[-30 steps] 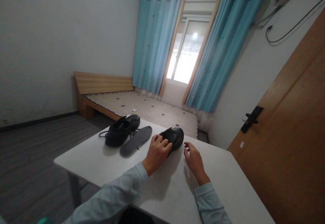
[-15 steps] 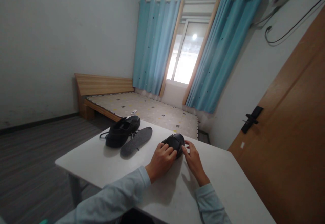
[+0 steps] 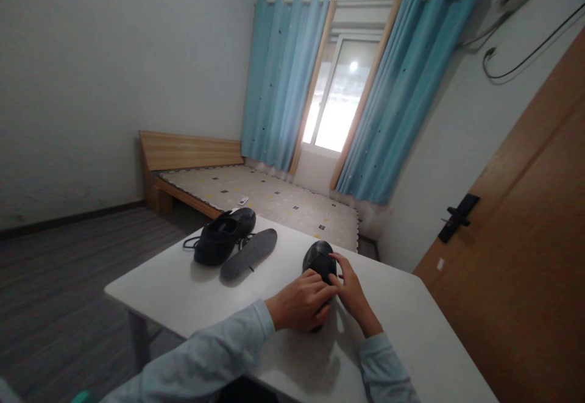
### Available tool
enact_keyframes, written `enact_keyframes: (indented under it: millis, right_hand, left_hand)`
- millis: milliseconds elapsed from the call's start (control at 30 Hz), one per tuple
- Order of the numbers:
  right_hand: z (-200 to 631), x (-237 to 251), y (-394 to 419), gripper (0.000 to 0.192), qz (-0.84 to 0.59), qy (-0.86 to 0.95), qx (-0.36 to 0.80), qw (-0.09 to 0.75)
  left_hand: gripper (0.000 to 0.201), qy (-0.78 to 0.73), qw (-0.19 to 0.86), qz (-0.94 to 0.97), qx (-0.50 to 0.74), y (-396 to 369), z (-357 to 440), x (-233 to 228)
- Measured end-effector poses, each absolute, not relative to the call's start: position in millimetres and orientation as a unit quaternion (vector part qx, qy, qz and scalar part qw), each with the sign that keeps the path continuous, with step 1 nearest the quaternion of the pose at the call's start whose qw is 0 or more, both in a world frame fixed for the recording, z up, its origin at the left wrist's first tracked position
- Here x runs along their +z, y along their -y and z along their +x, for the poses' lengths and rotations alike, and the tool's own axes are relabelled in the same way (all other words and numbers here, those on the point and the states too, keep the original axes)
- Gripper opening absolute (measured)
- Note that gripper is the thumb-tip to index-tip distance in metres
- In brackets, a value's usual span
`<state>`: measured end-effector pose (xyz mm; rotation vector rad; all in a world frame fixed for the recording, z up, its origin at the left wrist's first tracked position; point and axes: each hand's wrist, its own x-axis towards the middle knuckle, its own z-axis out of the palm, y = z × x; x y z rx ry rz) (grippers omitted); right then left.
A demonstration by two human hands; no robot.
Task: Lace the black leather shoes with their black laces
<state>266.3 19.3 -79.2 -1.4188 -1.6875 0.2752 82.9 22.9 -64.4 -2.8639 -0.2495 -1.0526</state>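
A black shoe is between my two hands over the white table, its rounded toe pointing away from me. My left hand lies across the shoe's near part with the fingers curled over it, hiding most of that end. On the shoe's right side my right hand grips it with bent fingers and thumb. To the left, a second black shoe with loose laces rests on the table. Beside it lies a dark grey insole.
Behind the table is a bed with a patterned mattress and a small white object on it. A wooden door with a black handle stands at the right. Blue curtains frame the window.
The shoe in my hands has turned, its toe now pointing more straight ahead. My left hand has shifted right and towards me along the shoe; my right hand has closed in on its side.
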Motion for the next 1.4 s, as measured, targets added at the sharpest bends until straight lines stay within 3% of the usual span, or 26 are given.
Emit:
enact_keyframes:
  millis: [800,1067,1400]
  right_hand:
    - [266.1,-80.3,-20.7,0.041,-0.578,0.655,0.125,0.471]
    - [266.3,-83.0,-24.4,0.048,-0.581,0.653,0.133,0.466]
    - [262.3,-80.3,-29.4,0.051,-0.614,0.647,0.099,0.44]
  left_hand:
    - [0.041,0.06,-0.046,-0.945,-0.317,-28.9,71.0,-53.6]
    - [0.018,0.117,-0.109,-0.918,-0.363,-36.3,70.5,-53.8]
    - [0.016,0.166,-0.149,-0.893,-0.392,-45.8,73.1,-46.3]
